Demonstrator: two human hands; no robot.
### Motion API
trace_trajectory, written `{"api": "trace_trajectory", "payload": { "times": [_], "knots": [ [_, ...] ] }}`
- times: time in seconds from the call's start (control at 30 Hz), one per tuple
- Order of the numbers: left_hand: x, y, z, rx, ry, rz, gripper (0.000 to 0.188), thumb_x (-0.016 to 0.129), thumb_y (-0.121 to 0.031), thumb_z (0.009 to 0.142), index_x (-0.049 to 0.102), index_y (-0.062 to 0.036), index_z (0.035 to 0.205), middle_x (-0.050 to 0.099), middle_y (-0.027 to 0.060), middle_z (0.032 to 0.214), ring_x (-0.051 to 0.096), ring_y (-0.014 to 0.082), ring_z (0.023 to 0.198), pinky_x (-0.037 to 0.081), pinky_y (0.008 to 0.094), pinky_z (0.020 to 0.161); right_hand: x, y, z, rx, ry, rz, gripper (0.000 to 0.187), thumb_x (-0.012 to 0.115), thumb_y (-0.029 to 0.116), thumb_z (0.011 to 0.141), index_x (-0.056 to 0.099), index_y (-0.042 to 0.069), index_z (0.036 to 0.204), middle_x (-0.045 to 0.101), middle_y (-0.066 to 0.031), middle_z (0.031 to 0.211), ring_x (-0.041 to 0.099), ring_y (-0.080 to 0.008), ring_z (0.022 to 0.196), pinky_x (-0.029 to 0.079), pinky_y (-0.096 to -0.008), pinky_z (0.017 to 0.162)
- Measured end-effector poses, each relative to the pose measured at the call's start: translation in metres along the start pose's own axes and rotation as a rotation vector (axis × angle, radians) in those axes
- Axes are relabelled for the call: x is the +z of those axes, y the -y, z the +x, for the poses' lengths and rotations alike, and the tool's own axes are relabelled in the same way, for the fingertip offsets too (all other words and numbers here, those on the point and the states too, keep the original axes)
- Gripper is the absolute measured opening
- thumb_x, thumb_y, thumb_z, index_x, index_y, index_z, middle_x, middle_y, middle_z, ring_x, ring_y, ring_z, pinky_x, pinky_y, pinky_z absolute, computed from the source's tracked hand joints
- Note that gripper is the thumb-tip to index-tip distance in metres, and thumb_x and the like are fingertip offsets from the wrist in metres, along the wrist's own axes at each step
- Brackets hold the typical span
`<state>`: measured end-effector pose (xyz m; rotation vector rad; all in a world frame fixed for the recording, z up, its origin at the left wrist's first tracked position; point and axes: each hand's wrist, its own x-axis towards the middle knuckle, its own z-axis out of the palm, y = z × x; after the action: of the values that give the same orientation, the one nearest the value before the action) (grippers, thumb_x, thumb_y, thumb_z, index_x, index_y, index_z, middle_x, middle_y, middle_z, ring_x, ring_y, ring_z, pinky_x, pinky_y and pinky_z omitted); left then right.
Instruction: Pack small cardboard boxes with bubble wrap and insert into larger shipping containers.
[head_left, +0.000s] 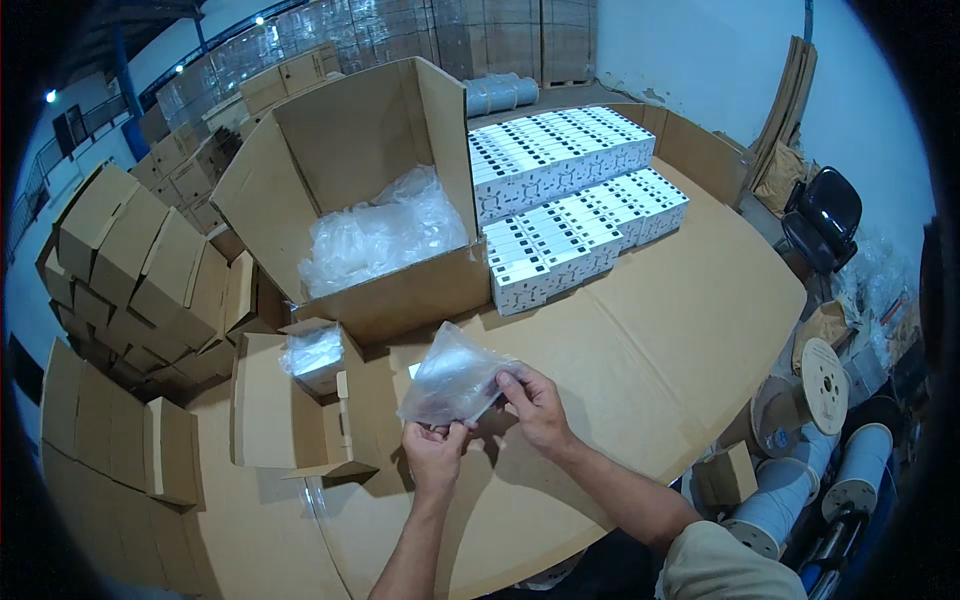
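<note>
Between my two hands a clear plastic bag (452,378) is held up over the cardboard-covered table (640,320). My left hand (434,452) pinches its lower edge, and my right hand (535,408) grips its right side between thumb and fingers. A small white edge shows behind the bag's left side; what it belongs to is hidden. To the left of my hands sits an open small cardboard box (268,400) with a plastic-wrapped item (315,355) at its far end. Beyond the bag, a large open carton (400,295) holds a heap of clear plastic bags (390,235).
Stacked rows of white printed boxes (560,245) stand at the far side of the table. Brown cartons (140,270) pile up on the left, beside open flattened cardboard (105,470). A black chair (825,215) and cable spools (825,385) lie off the table's right edge.
</note>
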<state>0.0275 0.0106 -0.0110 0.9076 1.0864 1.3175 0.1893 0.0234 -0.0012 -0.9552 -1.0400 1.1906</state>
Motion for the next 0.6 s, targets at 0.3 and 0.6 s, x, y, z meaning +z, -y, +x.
{"api": "trace_trajectory", "payload": {
  "times": [0.3,0.6],
  "knots": [
    [-0.010,0.006,0.000,0.072,0.024,0.100,0.023,0.058,0.007,0.089,0.055,0.0018,0.111,0.064,0.0041,0.086,0.066,0.0131,0.075,0.055,0.0245,0.068,-0.011,0.015,0.006,-0.050,-0.174,0.358,0.025,0.046,0.021,0.110,0.063,0.005,0.104,0.063,-0.0002,0.091,0.059,-0.0073,0.086,0.048,-0.0247,0.079],
    [-0.022,-0.044,0.000,0.197,0.175,0.140,0.024,0.065,-0.023,0.101,0.068,0.0002,0.106,0.068,0.0038,0.097,0.063,0.0091,0.087,0.051,0.0245,0.078,-0.015,0.019,0.002,-0.088,0.373,-0.217,0.024,0.049,0.017,0.107,0.061,-0.002,0.100,0.061,-0.0047,0.088,0.057,-0.0146,0.086,0.047,-0.0315,0.081]
  ]
}}
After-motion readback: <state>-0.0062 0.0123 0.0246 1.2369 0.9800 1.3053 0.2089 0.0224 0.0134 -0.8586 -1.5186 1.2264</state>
